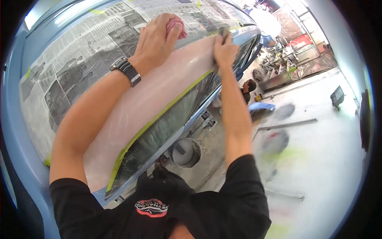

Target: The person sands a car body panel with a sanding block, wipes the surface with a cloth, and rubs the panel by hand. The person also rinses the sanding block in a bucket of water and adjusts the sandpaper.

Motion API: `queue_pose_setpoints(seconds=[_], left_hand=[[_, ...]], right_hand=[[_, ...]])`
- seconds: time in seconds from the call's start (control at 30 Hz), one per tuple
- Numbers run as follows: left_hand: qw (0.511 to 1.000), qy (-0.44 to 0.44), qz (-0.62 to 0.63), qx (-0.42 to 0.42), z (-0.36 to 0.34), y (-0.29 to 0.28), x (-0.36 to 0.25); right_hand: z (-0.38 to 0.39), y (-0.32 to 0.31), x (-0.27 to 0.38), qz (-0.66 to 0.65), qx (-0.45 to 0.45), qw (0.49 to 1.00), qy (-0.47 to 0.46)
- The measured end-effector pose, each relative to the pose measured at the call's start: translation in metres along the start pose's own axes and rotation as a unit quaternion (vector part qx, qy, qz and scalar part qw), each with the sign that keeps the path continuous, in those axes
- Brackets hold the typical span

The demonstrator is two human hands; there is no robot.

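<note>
Along the car's roof edge runs a strip of pinkish primer (167, 79), shiny in places. My left hand (156, 42), with a black watch on its wrist, is closed round a crumpled reddish-pink cloth (177, 28) over the papered roof. At the strip's far right end, my right hand (226, 51) grips a dark grey sanding block (224, 32) against the surface. Most of the block is hidden by the fingers. Yellow-green masking tape (159, 115) borders the primer above the side window (167, 123).
Newspaper (79, 67) covers the blue roof. Below the car door, a bucket (186, 153) of greyish liquid stands on the floor. Another person (248, 86) is low beside the car farther off. Beyond are a cluttered shelf (280, 63) and a paint-marked white wall (314, 159).
</note>
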State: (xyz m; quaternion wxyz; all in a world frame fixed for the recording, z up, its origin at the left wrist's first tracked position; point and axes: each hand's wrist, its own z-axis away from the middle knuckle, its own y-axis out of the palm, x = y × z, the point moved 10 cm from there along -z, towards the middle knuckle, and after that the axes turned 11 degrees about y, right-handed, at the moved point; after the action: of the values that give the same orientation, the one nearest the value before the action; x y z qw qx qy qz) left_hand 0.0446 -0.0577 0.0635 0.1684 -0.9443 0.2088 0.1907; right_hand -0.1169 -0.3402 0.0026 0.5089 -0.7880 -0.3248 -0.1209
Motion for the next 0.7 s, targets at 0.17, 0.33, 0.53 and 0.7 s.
queue_pose_setpoints(seconds=[0.17, 0.33, 0.53, 0.7], left_hand=[[0.994, -0.076, 0.068, -0.045, -0.001, -0.025, 0.002], [0.999, -0.032, 0.021, -0.005, -0.013, -0.007, -0.007], [0.995, -0.095, 0.039, -0.011, 0.011, -0.012, 0.018], [0.979, -0.15, 0.139, -0.012, 0.001, -0.014, -0.001]], right_hand=[[0.186, -0.047, 0.091, -0.091, 0.003, 0.968, -0.233], [0.02, -0.034, 0.032, -0.06, -0.017, 0.994, -0.092], [0.088, -0.006, 0.057, -0.032, 0.016, 0.994, -0.101], [0.185, -0.056, 0.09, -0.121, -0.023, 0.966, -0.227]])
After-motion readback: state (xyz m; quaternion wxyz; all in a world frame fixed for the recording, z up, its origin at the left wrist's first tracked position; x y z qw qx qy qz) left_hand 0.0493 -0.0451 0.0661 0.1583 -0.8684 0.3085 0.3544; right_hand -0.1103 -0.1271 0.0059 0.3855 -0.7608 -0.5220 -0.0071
